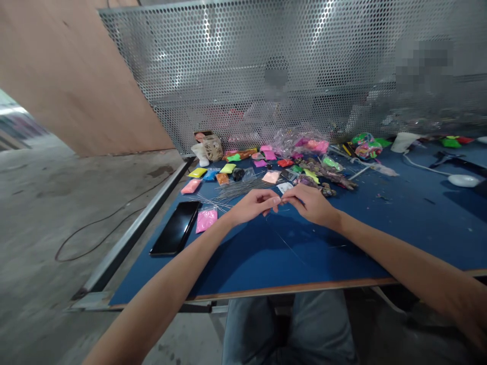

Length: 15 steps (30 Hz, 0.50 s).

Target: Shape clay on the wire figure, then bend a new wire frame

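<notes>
Hands: The fingers of the left hand [251, 207] and right hand [315, 204] are curled, fingertips meeting above the blue worktop [243, 271]; whether anything is gripped cannot be told, as the meeting point is covered.
Thin wires: Spread loosely just beyond the left hand [239, 190], and partly hidden by it.
White packet: Half hidden behind the fingertips [283, 187]; its contents cannot be made out.
Clear packets: Pink filling is seen through the pink packet [206, 221], beside the black phone [175, 228]; a coral packet [190, 186] and a yellow packet [197, 173] are set farther back.
Crumpled plastic: Pink pieces are bunched at this clear heap [285, 142]; whether they are enclosed is unclear.
White cup-shaped object: Tilted at the right [403, 142]; its inside is not shown.
Perforated panel: Shapes behind it are blurred [228, 56].
Black object: Cut off by the right edge [466, 166].
</notes>
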Motion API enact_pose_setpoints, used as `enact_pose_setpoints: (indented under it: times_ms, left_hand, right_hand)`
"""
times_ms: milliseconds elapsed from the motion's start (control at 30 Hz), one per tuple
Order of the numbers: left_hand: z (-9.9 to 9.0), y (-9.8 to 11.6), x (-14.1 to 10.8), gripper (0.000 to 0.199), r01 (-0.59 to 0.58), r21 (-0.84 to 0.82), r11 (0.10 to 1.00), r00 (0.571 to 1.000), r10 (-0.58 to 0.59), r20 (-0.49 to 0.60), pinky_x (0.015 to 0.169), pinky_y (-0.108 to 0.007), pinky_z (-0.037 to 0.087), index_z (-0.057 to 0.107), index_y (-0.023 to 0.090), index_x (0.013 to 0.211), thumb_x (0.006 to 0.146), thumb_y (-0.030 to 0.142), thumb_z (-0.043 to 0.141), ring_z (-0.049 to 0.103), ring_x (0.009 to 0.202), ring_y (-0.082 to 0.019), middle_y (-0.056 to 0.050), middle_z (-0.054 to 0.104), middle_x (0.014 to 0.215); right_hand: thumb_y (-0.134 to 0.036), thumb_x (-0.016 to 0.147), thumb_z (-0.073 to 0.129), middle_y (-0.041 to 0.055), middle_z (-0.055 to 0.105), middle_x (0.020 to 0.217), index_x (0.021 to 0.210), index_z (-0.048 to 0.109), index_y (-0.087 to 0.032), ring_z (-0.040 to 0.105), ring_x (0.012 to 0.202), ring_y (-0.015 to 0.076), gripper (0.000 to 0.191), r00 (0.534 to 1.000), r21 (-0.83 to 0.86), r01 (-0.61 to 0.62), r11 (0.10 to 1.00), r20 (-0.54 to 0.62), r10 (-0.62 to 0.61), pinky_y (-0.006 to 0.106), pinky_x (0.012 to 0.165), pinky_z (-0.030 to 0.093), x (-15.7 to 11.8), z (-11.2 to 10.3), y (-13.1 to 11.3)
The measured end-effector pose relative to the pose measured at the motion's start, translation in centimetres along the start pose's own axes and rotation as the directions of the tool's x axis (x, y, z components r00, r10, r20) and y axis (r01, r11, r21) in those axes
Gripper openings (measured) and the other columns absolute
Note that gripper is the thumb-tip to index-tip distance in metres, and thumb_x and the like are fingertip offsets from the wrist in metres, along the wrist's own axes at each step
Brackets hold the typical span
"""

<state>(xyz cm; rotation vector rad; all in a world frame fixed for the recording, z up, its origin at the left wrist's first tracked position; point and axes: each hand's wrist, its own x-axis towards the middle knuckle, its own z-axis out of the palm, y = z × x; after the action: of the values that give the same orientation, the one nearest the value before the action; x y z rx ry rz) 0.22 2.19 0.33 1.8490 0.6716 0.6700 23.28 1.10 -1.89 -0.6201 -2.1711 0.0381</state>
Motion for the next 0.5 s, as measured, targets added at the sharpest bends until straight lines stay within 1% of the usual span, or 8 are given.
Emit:
enact_pose_setpoints:
  times_ms: [100, 167, 333, 500]
  left_hand:
    - [-0.10, 0.17, -0.08, 0.037, 0.019, 0.032, 0.999, 1.000, -0.020, 0.011, 0.059, -0.021, 0.041, 0.070, 0.014, 0.090, 0.092, 0.050, 0.065, 0.052, 0.064, -0.008, -0.002, 0.067, 0.082]
    - [-0.20, 0.19, -0.11, 0.035, 0.043, 0.040, 0.998, 0.999, -0.044, 0.006, 0.058, -0.021, 0.041, 0.071, 0.014, 0.090, 0.089, 0.050, 0.069, 0.052, 0.065, -0.009, -0.002, 0.066, 0.080]
    - [-0.42, -0.15, -0.03, 0.035, 0.047, 0.026, 0.999, 0.999, -0.046, -0.020, 0.059, -0.022, 0.043, 0.072, 0.015, 0.089, 0.085, 0.049, 0.073, 0.053, 0.065, -0.009, -0.002, 0.066, 0.079]
    - [-0.42, -0.58, 0.08, 0.034, 0.057, 0.025, 0.998, 0.998, -0.056, -0.037, 0.058, -0.021, 0.042, 0.073, 0.014, 0.090, 0.085, 0.048, 0.074, 0.053, 0.064, -0.009, -0.002, 0.067, 0.078]
  right_hand:
    - [-0.022, 0.102, 0.053, 0.0047, 0.073, 0.091, 0.102, 0.064, -0.021, 0.065, 0.083, 0.0182, 0.011, 0.998, -0.020, 0.057, 0.998, 0.016, -0.056, 0.034, 0.082, 0.050, 0.08, -0.05, 0.07]
    - [-0.023, 0.102, 0.054, 0.0045, 0.073, 0.091, 0.102, 0.065, -0.021, 0.064, 0.083, 0.0186, 0.010, 0.997, -0.021, 0.074, 0.997, 0.024, -0.073, 0.035, 0.082, 0.049, 0.15, -0.06, 0.08]
    - [-0.024, 0.101, 0.057, 0.0042, 0.071, 0.088, 0.100, 0.066, -0.021, 0.064, 0.082, 0.0175, 0.009, 1.000, 0.026, 0.009, 1.000, -0.023, -0.008, 0.032, 0.078, 0.050, 0.14, 0.10, 0.04]
    - [-0.023, 0.101, 0.054, 0.0046, 0.070, 0.089, 0.101, 0.066, -0.021, 0.064, 0.082, 0.0175, 0.012, 1.000, 0.048, -0.012, 0.999, -0.003, 0.012, 0.031, 0.078, 0.050, 0.07, 0.22, 0.14]
